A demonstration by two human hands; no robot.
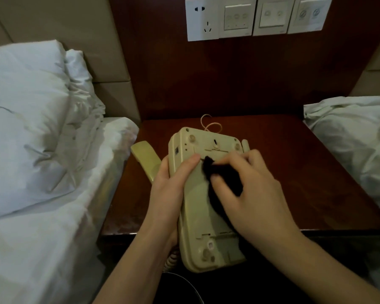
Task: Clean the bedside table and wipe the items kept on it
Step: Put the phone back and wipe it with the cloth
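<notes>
A cream telephone base (198, 207) is turned underside up above the dark wooden bedside table (294, 172). My left hand (169, 187) grips its left edge, thumb lying across the underside. My right hand (252, 191) holds a black cloth (217, 178) and presses it on the middle of the underside. The cream handset (146, 161) lies on the table to the left, partly behind my left hand. A coiled cord (170, 258) hangs below the base, and a thin line cord (210, 125) loops on the table behind it.
A bed with a white pillow (24, 119) and sheet adjoins the table on the left; another white pillow (355, 141) lies on the right. White wall sockets and switches (250, 17) sit on the wooden panel behind the table.
</notes>
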